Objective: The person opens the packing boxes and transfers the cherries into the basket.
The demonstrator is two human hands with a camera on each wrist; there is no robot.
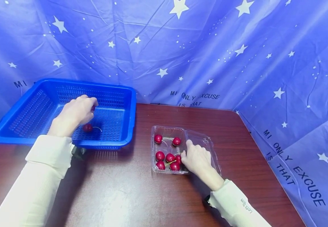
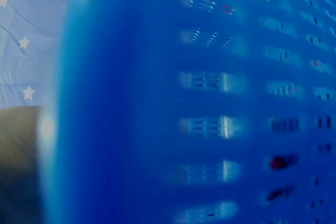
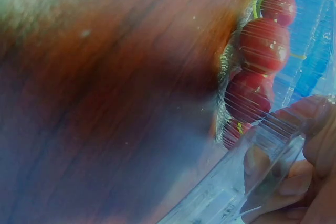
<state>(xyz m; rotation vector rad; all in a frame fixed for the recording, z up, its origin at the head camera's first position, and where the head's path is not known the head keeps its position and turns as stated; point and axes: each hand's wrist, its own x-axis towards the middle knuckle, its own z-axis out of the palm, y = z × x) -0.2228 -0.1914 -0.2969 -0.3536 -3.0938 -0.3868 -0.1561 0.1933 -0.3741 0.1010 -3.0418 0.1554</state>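
Seven cherries (image 1: 170,157) sit in the clear box (image 1: 169,131) my right hand (image 1: 197,156) grips, while my left hand (image 1: 77,111) appears to pinch another cherry (image 1: 93,107) over the blue basket (image 1: 130,116), likely mid-transfer, calling next for a light, steady hold.

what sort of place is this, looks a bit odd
Possibly a tabletop set up for recording, though that's a guess: star-printed blue fabric hangs around a reddish-brown table, which holds a blue basket and some cherries.
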